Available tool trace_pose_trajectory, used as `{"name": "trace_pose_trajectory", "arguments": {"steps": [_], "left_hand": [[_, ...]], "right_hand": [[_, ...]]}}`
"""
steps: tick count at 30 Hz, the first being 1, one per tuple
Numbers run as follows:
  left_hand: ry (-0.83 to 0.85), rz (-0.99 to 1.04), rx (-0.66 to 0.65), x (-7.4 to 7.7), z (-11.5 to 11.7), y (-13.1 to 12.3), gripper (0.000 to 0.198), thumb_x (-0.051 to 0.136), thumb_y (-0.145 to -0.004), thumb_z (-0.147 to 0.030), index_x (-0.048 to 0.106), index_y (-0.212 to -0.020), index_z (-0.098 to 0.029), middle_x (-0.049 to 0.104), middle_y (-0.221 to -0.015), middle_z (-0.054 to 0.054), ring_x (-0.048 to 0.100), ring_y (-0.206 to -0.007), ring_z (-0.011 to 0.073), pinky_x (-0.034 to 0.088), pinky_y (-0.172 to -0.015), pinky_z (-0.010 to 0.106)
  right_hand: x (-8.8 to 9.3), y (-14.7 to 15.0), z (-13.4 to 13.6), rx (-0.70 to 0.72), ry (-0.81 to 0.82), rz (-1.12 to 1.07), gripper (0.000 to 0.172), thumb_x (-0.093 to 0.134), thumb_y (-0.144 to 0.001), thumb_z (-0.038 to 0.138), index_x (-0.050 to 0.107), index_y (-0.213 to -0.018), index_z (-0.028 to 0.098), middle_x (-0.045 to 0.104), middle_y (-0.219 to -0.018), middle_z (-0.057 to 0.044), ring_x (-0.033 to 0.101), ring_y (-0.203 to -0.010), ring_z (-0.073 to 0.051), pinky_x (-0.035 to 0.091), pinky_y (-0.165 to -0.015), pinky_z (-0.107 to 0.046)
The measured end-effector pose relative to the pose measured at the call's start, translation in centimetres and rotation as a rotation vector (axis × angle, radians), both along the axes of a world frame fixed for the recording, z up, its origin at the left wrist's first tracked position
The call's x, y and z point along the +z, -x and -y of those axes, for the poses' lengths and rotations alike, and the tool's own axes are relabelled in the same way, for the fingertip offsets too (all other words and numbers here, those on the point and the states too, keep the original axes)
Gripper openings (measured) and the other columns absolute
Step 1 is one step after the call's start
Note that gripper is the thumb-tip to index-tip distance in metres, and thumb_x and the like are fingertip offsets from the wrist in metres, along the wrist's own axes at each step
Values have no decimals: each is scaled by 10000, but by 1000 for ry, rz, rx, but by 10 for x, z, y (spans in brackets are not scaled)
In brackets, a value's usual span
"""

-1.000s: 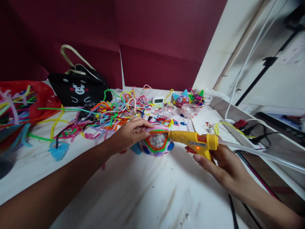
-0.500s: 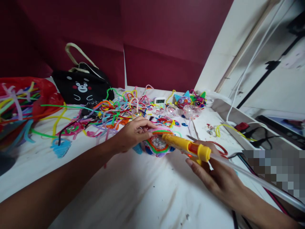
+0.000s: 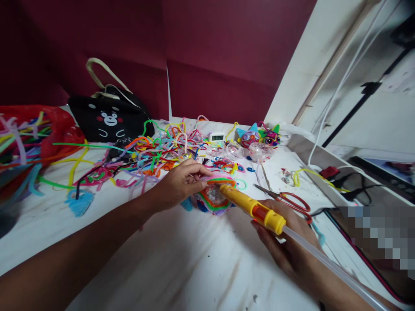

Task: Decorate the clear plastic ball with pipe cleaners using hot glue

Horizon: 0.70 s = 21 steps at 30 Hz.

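Glue stick (image 3: 327, 259) trails out the back of the yellow hot-glue gun (image 3: 249, 203), nearest the camera; R hand (image 3: 298, 252) is wrapped round the gun's grip, most of its fingers hidden beneath; red light shows by the thumb, so prob. powered & hot. Pipe-cleaner ornament (image 3: 214, 199) sits on the tabletop (image 3: 181, 268) ahead, orange & green bands round a glittery centre; nozzle is over that centre, contact can't be told. L hand (image 3: 181, 181) is at its upper-left edge, thumb & index slightly apart at the tips, others curled; can't tell if they pinch it or just press. For a neat job: hold the ornament firm by its outer edge, L thumb well clear of the nozzle (near it now, burn risk); squeeze lightly, thin bead, tip low along the band, stick free of snags. Red-handled scissors (image 3: 278, 196) lie to the right, near R hand; beyond, pipe-cleaner pile (image 3: 162, 147), clear plastic dome (image 3: 260, 152), small digital display (image 3: 216, 137), cat-eared figure (image 3: 249, 136); black bag (image 3: 108, 119) at back left.
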<state>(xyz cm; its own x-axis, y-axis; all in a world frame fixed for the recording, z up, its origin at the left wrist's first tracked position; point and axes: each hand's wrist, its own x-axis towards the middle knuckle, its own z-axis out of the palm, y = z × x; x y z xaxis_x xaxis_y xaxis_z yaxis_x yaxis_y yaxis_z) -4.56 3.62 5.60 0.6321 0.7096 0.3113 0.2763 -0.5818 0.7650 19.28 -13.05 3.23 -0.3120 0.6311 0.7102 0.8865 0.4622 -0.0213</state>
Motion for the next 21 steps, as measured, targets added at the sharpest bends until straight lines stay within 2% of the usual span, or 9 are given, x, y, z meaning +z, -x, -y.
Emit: {"name": "trace_pose_trajectory", "arguments": {"steps": [4,11,21], "left_hand": [[-28,-11,5,2,2,-1,249,651,-830,-355,721,-1024,-216,543,-930,16,552,-816,140,456,-715,260],[-22,-4,-3,0,1,0,260,652,-835,-383,718,-1031,-227,535,-941,19,556,-826,148,464,-731,272],[-41,-3,-25,-2,0,1,271,650,-854,-418,716,-1043,-237,552,-972,22,559,-850,148,469,-752,268]], "right_hand": [[1,0,1,-33,1,-1,279,518,-938,208,506,-1213,162,673,-1031,-106,682,-821,-217,575,-731,-359],[-1,-2,5,-30,45,-46,292,522,-930,191,495,-1219,168,673,-1023,-98,663,-761,-193,558,-658,-328],[0,-4,8,-25,42,-40,296,539,-918,192,516,-1208,136,673,-1035,-113,665,-814,-205,541,-655,-316]]}}
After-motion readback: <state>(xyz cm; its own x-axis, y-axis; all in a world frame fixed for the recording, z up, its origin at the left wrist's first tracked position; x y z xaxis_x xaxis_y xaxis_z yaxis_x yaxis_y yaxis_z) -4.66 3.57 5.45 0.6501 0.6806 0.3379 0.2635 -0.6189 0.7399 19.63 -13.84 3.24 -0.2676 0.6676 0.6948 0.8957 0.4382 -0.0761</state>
